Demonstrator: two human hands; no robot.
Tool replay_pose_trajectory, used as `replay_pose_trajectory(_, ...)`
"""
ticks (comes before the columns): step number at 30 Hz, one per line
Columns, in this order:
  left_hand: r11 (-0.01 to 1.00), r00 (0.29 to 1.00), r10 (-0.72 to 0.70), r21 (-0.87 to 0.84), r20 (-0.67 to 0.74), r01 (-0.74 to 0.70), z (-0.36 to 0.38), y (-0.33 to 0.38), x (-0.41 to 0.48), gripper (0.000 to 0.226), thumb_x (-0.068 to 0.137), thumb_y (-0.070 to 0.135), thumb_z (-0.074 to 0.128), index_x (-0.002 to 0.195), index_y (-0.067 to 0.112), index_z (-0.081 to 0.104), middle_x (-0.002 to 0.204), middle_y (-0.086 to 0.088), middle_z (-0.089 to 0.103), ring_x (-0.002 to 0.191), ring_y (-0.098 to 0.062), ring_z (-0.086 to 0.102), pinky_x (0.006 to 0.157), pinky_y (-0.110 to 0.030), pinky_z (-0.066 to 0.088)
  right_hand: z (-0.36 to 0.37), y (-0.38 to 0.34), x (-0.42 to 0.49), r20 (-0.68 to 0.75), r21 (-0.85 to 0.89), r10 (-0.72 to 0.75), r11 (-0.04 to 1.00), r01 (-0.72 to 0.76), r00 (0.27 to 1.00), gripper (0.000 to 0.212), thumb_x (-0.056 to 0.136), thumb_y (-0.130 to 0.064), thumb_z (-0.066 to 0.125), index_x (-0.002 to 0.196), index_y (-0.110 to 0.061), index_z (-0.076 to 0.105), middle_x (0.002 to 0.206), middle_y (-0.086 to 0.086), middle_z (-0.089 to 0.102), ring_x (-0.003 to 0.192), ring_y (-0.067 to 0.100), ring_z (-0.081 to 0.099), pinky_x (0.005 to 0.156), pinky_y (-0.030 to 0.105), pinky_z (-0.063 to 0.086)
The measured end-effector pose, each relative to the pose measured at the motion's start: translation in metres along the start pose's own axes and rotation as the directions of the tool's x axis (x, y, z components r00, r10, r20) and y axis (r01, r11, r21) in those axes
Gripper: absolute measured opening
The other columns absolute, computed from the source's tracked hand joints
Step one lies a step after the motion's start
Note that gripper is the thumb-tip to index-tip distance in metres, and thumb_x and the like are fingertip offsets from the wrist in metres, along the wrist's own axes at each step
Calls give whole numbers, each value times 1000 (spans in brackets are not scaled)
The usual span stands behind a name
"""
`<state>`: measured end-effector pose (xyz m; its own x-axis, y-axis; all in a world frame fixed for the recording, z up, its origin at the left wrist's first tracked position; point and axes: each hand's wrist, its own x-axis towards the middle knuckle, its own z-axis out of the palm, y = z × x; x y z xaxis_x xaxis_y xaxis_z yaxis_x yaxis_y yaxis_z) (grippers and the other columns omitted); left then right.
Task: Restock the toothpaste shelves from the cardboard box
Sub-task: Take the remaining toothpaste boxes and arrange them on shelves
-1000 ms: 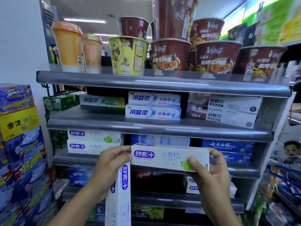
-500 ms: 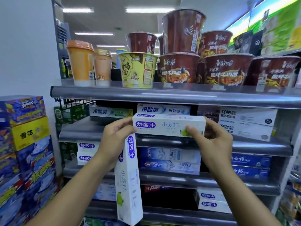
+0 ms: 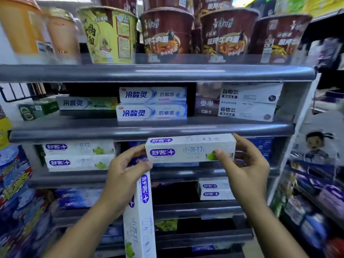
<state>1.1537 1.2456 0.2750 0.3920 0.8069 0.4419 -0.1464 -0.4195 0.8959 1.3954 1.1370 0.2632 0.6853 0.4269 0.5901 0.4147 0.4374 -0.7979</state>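
Under the grey shelf [image 3: 149,130], left hand [image 3: 126,172] and right hand [image 3: 245,164] pinch a toothpaste box [image 3: 189,148]; the left also grips a second box [image 3: 139,220]. Noodle cups [image 3: 167,32] stand above it

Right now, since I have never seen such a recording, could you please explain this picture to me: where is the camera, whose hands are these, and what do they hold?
No machine is here. A person wears one camera on the head, so the picture looks forward and down at their own hands. The left hand and the right hand hold a horizontal toothpaste box by its ends, in front of a grey store shelf. The left hand also grips a second toothpaste box, which hangs upright. Two matching boxes lie stacked on that shelf, at the left. Instant noodle cups stand on the top shelf.
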Motion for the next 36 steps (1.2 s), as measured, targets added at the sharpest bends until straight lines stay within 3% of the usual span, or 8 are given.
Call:
replay_pose_trajectory(5,993,980,-115,43,161,109,71,-55,-28,43,77,14,67,119,18,75,116,6,77,110,-8,71,86,-13,51,-73,54,-12,-91,-51,59,997,-64,994,37,84,-10,82,117,-22,73,103,-5,77,95,17,73,74,26,59)
replay_pose_trajectory(9,968,952,-241,121,188,221,116,-100,-39,45,74,19,68,118,29,74,116,14,76,107,-4,71,80,-10,50,-116,113,-33,-107,-166,212,960,-228,971,31,81,-22,85,106,-34,71,94,-15,76,86,3,70,67,21,55)
replay_pose_trajectory(15,918,916,-374,201,147,342,160,-136,-39,56,78,23,68,117,63,64,107,23,76,87,-20,76,74,-18,55,-137,180,-31,-47,-257,324,910,-325,945,31,85,-23,81,110,-29,65,107,-10,72,103,13,67,81,27,51)
replay_pose_trajectory(21,898,926,-378,250,19,362,181,-152,-18,56,74,31,72,127,46,63,118,22,73,101,-16,73,96,-42,56,-126,193,7,-21,-335,327,888,-315,945,27,92,-34,73,107,-42,51,97,-31,61,96,-14,60,71,8,43)
replay_pose_trajectory(25,883,918,-396,263,-34,390,187,-159,-12,63,74,32,71,136,34,62,112,26,73,93,0,72,95,-39,58,-123,206,20,30,-389,345,869,-307,938,19,96,-32,67,108,-23,55,101,-3,66,93,21,64,75,35,48)
replay_pose_trajectory(28,872,914,-403,284,-43,398,190,-164,-12,65,75,32,70,138,35,58,98,35,72,74,13,64,80,-24,59,-122,211,19,33,-432,349,850,-301,937,27,97,-35,65,114,-17,56,108,7,67,96,27,63,77,36,49)
replay_pose_trajectory(32,858,903,-425,291,-63,424,191,-162,-4,68,73,35,70,140,28,61,123,21,70,104,7,64,83,-22,48,-120,212,18,15,-456,358,833,-312,933,34,98,-38,64,121,-15,55,109,10,66,99,28,63,79,35,48)
replay_pose_trajectory(36,852,887,-446,248,-118,462,193,-158,-2,59,78,32,73,135,22,62,125,13,67,112,-6,63,87,-26,46,-122,200,13,12,-471,364,824,-316,931,44,95,-34,68,132,-14,54,119,9,65,109,28,62,90,41,53)
